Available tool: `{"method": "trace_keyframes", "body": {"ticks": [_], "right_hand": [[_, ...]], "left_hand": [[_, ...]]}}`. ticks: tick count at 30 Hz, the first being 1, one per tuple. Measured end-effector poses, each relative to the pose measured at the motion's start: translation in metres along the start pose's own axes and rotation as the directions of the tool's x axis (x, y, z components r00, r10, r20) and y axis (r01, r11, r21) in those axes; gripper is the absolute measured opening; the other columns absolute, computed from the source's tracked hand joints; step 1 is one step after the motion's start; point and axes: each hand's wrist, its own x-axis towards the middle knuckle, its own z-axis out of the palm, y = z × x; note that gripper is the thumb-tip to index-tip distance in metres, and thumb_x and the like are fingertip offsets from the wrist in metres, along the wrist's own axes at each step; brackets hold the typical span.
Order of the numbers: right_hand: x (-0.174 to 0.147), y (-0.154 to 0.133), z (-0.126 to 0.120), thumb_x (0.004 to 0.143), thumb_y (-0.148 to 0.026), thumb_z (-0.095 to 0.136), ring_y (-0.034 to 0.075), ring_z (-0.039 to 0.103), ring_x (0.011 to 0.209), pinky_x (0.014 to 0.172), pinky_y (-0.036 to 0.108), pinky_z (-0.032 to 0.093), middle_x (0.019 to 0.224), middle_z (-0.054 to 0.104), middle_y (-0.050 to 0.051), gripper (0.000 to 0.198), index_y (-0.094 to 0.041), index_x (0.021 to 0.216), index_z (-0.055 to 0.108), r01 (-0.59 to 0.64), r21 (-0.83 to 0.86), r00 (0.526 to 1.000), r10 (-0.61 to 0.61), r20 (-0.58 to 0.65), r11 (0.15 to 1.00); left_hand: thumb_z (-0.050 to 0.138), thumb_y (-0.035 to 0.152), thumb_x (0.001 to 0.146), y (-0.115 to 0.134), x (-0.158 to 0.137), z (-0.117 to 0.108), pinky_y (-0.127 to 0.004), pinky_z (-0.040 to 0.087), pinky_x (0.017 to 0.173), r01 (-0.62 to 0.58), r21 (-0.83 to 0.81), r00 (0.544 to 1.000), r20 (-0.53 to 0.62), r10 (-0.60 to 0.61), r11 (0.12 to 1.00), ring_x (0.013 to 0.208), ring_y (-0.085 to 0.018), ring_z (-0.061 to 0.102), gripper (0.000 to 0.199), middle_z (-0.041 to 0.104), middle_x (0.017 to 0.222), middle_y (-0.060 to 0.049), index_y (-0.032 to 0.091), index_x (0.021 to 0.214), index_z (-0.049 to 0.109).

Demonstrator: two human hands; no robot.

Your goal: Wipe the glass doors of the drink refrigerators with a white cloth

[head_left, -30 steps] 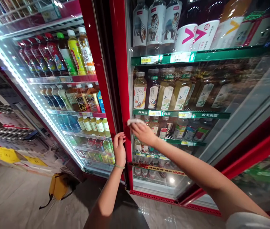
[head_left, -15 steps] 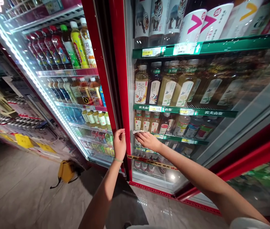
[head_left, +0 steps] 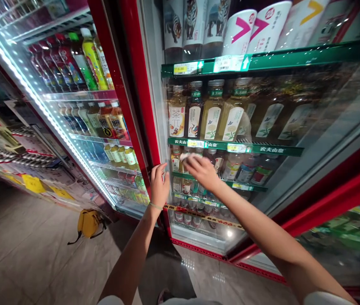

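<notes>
My right hand (head_left: 201,171), slightly blurred, is closed on a crumpled white cloth or tissue (head_left: 184,156) at the glass door (head_left: 246,114) of a drinks fridge. Part of the cloth lies hidden under the fingers. Bottles of tea stand on shelves behind the glass. To the left, my left hand (head_left: 160,186) is up at the door's red frame (head_left: 142,84). Its fingers are bent and somewhat apart, with nothing visible in them. A thin pale band (head_left: 155,206) circles the left wrist.
Another lit fridge with bottles (head_left: 81,59) stands to the left, its shelves full. A yellow backpack (head_left: 88,223) sits on the tiled floor (head_left: 34,258). At the right, a further red-framed door (head_left: 332,203) slants across. Yellow tags (head_left: 33,184) hang on a display at far left.
My right hand has moved up and slightly right over the glass with the cloth. The left hand's fingers have loosened from a pinch near the frame. The view has shifted a little right.
</notes>
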Motion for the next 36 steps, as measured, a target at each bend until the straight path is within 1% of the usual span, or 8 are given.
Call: {"method": "trace_keyframes", "body": {"ticks": [3, 10, 16, 21, 23, 29, 34, 36], "right_hand": [[0.017, 0.023, -0.008, 0.102, -0.015, 0.053, 0.026, 0.057, 0.123, 0.098, 0.041, 0.049, 0.138, 0.066, 0.012, 0.042, -0.023, 0.143, 0.057, -0.259, 0.025, 0.961, 0.26, -0.094, 0.966], [-0.039, 0.005, -0.02, 0.101, -0.011, 0.051, 0.019, 0.064, 0.104, 0.081, 0.032, 0.051, 0.119, 0.074, 0.007, 0.03, -0.023, 0.12, 0.071, -0.041, 0.083, 0.999, 0.04, 0.02, 0.996], [-0.011, 0.069, -0.051, 0.103, -0.019, 0.056, 0.025, 0.055, 0.125, 0.101, 0.04, 0.045, 0.133, 0.067, 0.011, 0.035, -0.023, 0.137, 0.063, -0.357, -0.018, 0.912, 0.345, -0.224, 0.934], [-0.078, 0.035, -0.051, 0.1, -0.01, 0.056, 0.02, 0.061, 0.105, 0.086, 0.032, 0.046, 0.116, 0.074, 0.007, 0.029, -0.021, 0.123, 0.07, -0.069, 0.011, 0.992, 0.07, -0.103, 0.998], [-0.089, 0.045, -0.059, 0.099, -0.01, 0.057, 0.019, 0.061, 0.104, 0.085, 0.031, 0.046, 0.118, 0.074, 0.006, 0.031, -0.023, 0.125, 0.07, -0.054, 0.026, 0.996, 0.055, -0.07, 0.998], [-0.056, 0.111, -0.094, 0.098, -0.017, 0.062, 0.026, 0.055, 0.126, 0.103, 0.039, 0.045, 0.132, 0.066, 0.013, 0.036, -0.021, 0.134, 0.065, -0.422, -0.021, 0.871, 0.398, -0.289, 0.907], [-0.126, 0.06, -0.078, 0.099, -0.014, 0.058, 0.02, 0.063, 0.103, 0.088, 0.032, 0.05, 0.112, 0.075, 0.007, 0.029, -0.023, 0.122, 0.071, -0.175, -0.11, 0.978, 0.16, -0.131, 0.978], [-0.139, 0.062, -0.081, 0.099, -0.015, 0.059, 0.018, 0.064, 0.099, 0.086, 0.03, 0.051, 0.11, 0.076, 0.005, 0.028, -0.025, 0.121, 0.072, -0.136, -0.131, 0.987, 0.124, -0.099, 0.982]], "left_hand": [[0.05, 0.022, 0.101, 0.012, -0.001, 0.009, -0.039, 0.05, 0.112, -0.085, 0.061, 0.996, -0.012, 0.085, 0.995, 0.127, -0.02, 0.057, 0.036, 0.055, 0.133, -0.011, 0.024, 0.136, 0.059], [0.053, 0.022, 0.1, 0.028, -0.002, 0.023, -0.045, 0.044, 0.117, -0.201, 0.242, 0.98, 0.037, 0.198, 0.949, 0.133, -0.024, 0.054, 0.041, 0.054, 0.136, -0.013, 0.025, 0.141, 0.056], [0.053, 0.022, 0.1, 0.054, -0.002, 0.046, -0.049, 0.043, 0.119, -0.273, 0.272, 0.962, 0.055, 0.268, 0.923, 0.142, -0.027, 0.046, 0.05, 0.046, 0.145, -0.014, 0.028, 0.149, 0.047], [0.054, 0.021, 0.1, 0.069, -0.006, 0.062, -0.053, 0.037, 0.124, -0.362, 0.304, 0.932, 0.102, 0.347, 0.881, 0.149, -0.029, 0.036, 0.058, 0.041, 0.149, -0.014, 0.031, 0.155, 0.041], [0.054, 0.021, 0.1, 0.072, -0.005, 0.067, -0.054, 0.036, 0.124, -0.364, 0.312, 0.931, 0.113, 0.347, 0.877, 0.151, -0.03, 0.033, 0.059, 0.039, 0.151, -0.014, 0.032, 0.157, 0.039], [0.057, 0.026, 0.1, 0.088, -0.005, 0.097, -0.061, 0.03, 0.126, -0.4, 0.347, 0.915, 0.095, 0.392, 0.848, 0.158, -0.034, 0.02, 0.069, 0.033, 0.162, -0.014, 0.034, 0.162, 0.029], [0.061, 0.029, 0.098, 0.098, -0.003, 0.114, -0.065, 0.023, 0.126, -0.434, 0.375, 0.9, 0.133, 0.416, 0.819, 0.161, -0.038, 0.008, 0.079, 0.016, 0.172, -0.013, 0.036, 0.165, 0.019], [0.063, 0.03, 0.097, 0.1, -0.002, 0.118, -0.068, 0.02, 0.126, -0.425, 0.395, 0.904, 0.154, 0.398, 0.814, 0.161, -0.04, 0.003, 0.082, 0.009, 0.174, -0.013, 0.036, 0.165, 0.017]]}}
